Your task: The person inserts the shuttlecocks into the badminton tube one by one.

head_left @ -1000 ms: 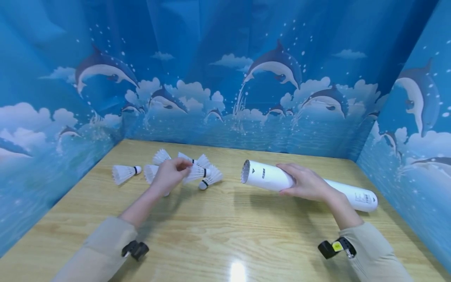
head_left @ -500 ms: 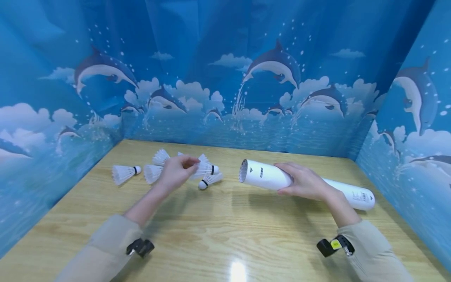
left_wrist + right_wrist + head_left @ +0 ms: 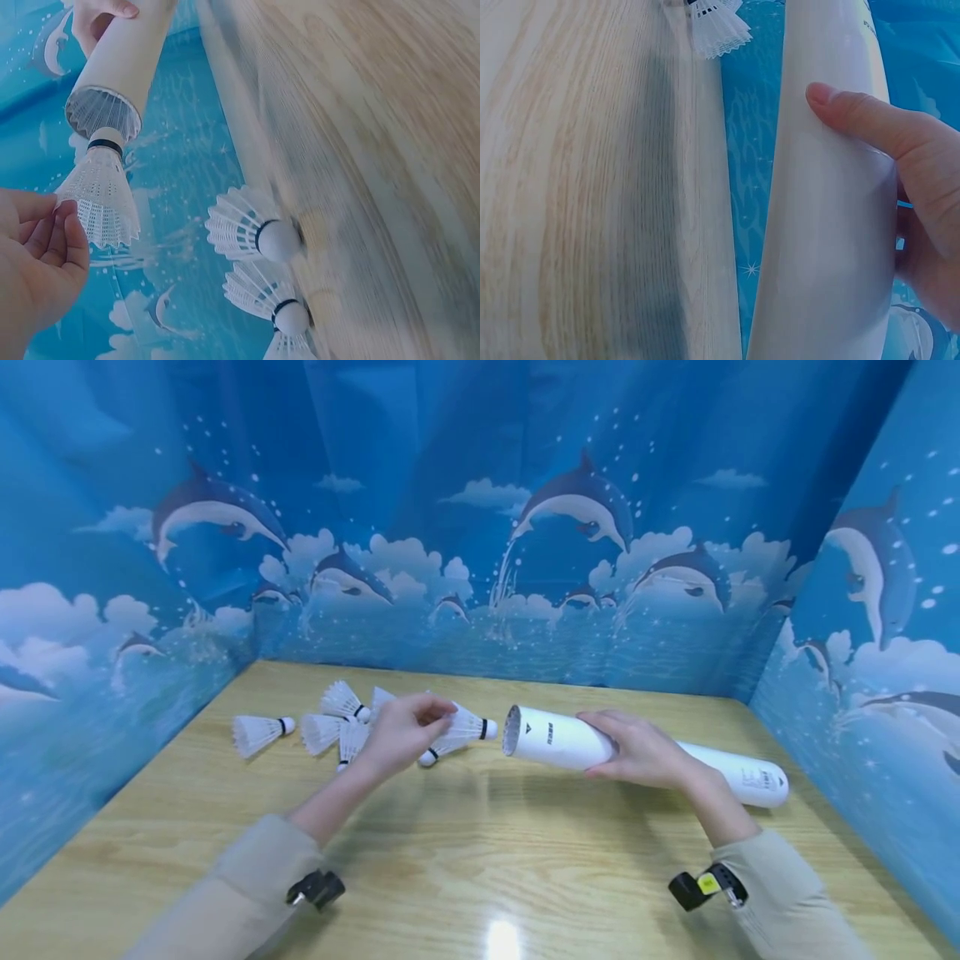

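Observation:
In the head view, my left hand (image 3: 408, 735) pinches the skirt rim of a white shuttlecock (image 3: 468, 725) between thumb and fingers. Its rounded base points right, just short of the mouth of a long white tube (image 3: 566, 741). My right hand (image 3: 645, 752) grips the tube around its middle, thumb on the near side. The left wrist view shows the held shuttlecock (image 3: 101, 195) lined up with the tube's mouth (image 3: 101, 112), where a ribbed white skirt is visible inside. Thumb over the tube (image 3: 825, 187), the right hand (image 3: 915, 157) shows in the right wrist view.
Several loose shuttlecocks lie on the wooden table (image 3: 450, 860) around and behind the left hand, with one shuttlecock (image 3: 258, 733) apart at the far left. Another shuttlecock (image 3: 429, 757) lies partly under the held one. A blue dolphin-print curtain (image 3: 450, 527) borders the table's back and sides.
My left hand has carried the shuttlecock to the right, bringing its base close to the tube's mouth. The right hand keeps its grip on the tube, which has hardly shifted.

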Demonstrator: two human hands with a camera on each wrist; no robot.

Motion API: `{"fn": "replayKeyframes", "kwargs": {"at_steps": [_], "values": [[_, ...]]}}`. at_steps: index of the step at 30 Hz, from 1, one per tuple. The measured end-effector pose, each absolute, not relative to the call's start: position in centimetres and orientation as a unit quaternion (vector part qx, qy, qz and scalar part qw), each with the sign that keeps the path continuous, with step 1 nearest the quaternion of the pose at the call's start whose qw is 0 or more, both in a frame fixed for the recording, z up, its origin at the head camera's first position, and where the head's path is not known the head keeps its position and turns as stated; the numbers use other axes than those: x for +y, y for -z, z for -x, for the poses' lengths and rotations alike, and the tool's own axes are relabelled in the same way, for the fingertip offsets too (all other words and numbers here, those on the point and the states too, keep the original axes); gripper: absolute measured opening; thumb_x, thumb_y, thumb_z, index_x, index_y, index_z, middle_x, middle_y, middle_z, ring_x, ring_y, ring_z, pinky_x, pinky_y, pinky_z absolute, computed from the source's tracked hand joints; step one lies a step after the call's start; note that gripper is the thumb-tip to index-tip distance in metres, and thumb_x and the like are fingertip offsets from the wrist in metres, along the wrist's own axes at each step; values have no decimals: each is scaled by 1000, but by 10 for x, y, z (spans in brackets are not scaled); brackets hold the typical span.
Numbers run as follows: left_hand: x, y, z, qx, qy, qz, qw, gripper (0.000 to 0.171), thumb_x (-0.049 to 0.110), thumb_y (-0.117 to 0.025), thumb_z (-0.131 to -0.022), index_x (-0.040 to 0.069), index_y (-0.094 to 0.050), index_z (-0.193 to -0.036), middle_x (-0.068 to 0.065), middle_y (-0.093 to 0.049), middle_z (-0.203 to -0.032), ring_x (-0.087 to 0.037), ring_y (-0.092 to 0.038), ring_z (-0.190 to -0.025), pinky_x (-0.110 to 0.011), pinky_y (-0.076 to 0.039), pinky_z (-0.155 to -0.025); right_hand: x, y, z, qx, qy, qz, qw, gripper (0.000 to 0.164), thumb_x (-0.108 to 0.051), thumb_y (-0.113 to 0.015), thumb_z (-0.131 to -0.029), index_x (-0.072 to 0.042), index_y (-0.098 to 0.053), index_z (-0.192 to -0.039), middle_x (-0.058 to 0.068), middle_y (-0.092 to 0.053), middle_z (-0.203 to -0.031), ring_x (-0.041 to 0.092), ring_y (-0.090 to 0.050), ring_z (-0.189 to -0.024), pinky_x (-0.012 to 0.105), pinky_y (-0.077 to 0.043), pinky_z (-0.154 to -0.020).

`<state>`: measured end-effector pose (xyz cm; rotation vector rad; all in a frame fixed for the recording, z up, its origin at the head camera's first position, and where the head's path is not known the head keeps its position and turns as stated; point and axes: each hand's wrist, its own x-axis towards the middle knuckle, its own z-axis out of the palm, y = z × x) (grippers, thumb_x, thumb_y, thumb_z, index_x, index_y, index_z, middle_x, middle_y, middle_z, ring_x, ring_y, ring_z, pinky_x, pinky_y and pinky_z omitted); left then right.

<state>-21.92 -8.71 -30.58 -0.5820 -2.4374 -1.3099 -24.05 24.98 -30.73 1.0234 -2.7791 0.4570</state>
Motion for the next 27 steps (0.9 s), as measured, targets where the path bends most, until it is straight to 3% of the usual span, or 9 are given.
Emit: {"fn": "replayKeyframes", "kwargs": {"at_steps": [16,27], "values": [[-60,309,219,-825,506,225,117,15,-1,-67,-81,1,-68,-96,-8,-69,-88,-14,-62,-73,-24,-51,-60,242,306,238,-919,-158,-352,79,80,-38,-81,-68,-8,-47,-134,14,-54,-127,32,-54,-109,48,-48,-83],[-49,314,223,-820,539,170,85,22,4,-68,-82,7,-67,-104,-2,-67,-85,-13,-61,-74,-27,-51,-61,242,308,240,-920,-172,-344,81,80,-37,-82,-67,-8,-48,-133,10,-57,-123,29,-55,-107,48,-46,-85]]}}
